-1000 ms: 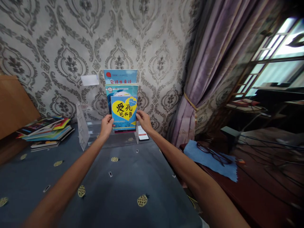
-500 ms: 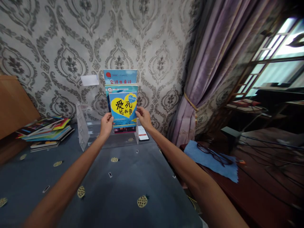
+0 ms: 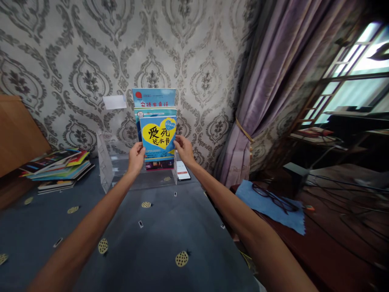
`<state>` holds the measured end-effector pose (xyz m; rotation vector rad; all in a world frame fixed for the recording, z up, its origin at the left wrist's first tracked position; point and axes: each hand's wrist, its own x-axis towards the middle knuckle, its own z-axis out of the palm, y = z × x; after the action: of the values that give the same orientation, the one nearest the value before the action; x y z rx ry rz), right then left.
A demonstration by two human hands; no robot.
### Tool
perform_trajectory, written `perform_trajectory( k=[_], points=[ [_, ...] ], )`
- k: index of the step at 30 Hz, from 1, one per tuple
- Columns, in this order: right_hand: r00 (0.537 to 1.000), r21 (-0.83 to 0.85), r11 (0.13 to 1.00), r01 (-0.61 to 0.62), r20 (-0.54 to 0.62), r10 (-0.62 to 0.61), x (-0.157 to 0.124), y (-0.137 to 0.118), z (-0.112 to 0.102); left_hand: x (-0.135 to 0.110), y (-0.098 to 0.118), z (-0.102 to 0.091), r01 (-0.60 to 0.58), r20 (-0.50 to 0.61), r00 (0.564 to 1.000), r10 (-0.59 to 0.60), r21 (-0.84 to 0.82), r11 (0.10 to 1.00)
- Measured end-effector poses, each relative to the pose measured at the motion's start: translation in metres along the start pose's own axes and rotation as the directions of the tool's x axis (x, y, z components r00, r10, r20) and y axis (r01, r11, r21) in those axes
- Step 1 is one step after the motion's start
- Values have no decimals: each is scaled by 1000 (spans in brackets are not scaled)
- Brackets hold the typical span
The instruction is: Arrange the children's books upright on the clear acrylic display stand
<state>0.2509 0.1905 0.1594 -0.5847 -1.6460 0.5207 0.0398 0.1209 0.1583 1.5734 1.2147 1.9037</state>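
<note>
A blue book (image 3: 158,140) with a yellow heart on its cover stands upright between my two hands. My left hand (image 3: 136,158) pinches its left edge, and my right hand (image 3: 184,150) grips the right edge with thumb and fingers. Right behind it are other upright books, among them a taller light-blue book (image 3: 154,97) with red characters. They stand at the right end of a clear acrylic rack (image 3: 105,162), whose left side panel shows beyond my left hand. The lower part of the rack is see-through and hard to trace.
A stack of books (image 3: 59,168) lies at the left of the dark patterned tablecloth (image 3: 161,239). A phone (image 3: 182,170) rests beside the rack's right end. On the right, glasses (image 3: 275,198) lie on a blue cloth (image 3: 252,198), near tangled cables. Patterned wallpaper and a curtain (image 3: 243,121) stand behind.
The blue book with the heart has risen very slightly between my hands, showing a bit more of the dark cover below it. Both hands keep their hold.
</note>
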Motion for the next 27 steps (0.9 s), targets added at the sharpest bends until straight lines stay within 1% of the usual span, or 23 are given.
perform_trajectory(
  k=[3,6,9,12,17,21,27],
  points=[
    [1000,-8,1000,1,3,-1,-2,-1,0,-2,1,0,-43,10,999,43,49,998],
    [1000,-21,1000,4,-7,-4,-4,-3,0,-4,3,-3,-122,8,992,122,180,976],
    [1000,-34,999,9,-28,-10,-5,-4,0,-4,7,-7,-219,11,973,231,362,906],
    [999,-51,999,11,-41,-13,-6,-4,0,-5,10,-11,-268,41,959,281,466,843],
    [999,-34,999,19,-45,-21,-9,-6,2,-6,11,-11,-291,65,952,299,499,816],
    [998,-59,998,18,-67,-22,-11,-7,2,-7,9,-10,-303,72,948,309,494,815],
    [998,-95,995,13,-55,-19,-12,-6,2,-9,5,-11,-294,77,952,295,488,822]
  ],
)
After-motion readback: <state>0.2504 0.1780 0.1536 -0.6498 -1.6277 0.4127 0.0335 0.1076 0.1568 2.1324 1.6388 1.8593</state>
